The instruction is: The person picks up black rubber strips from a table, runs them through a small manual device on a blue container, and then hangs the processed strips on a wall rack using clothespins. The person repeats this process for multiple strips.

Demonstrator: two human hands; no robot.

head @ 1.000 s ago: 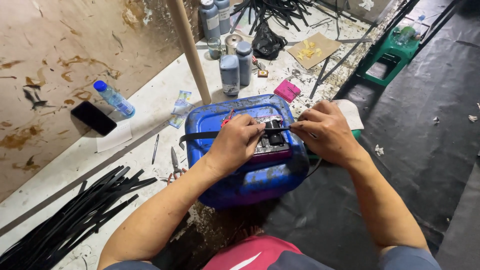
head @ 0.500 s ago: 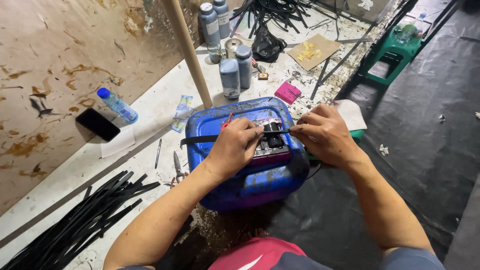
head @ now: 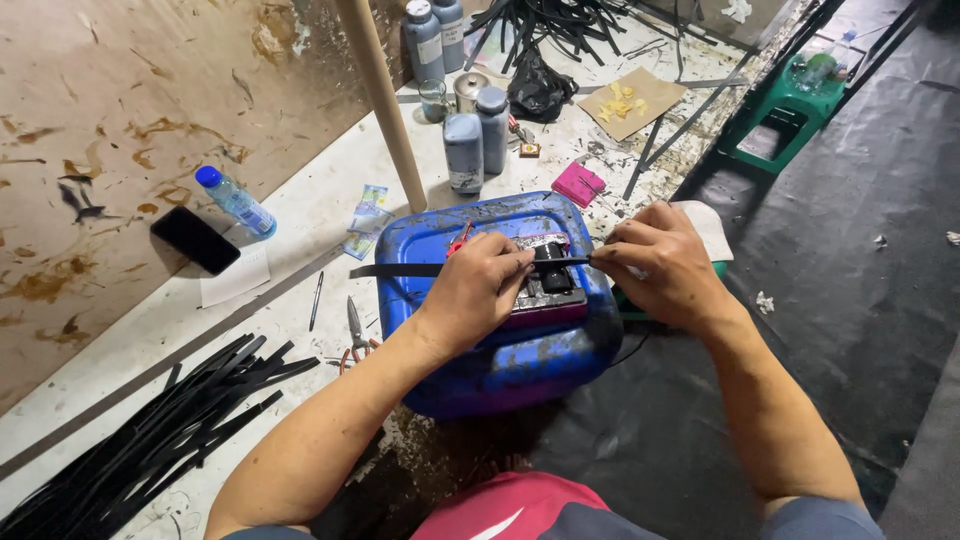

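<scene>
Now both hands, L (head: 478, 292) & R (head: 655, 265), fingers pinching black strip (head: 400, 270) over blue drum (head: 520, 350).

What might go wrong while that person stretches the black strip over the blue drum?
The black strip is held between the left hand and right hand; if either grip slips, it may spring off the small dark device. The device sits on the rounded blue drum and might slide off. Pliers lie near the left forearm.

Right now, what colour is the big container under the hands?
Blue, stained with dark smudges; the container shows best in the head view.
</scene>
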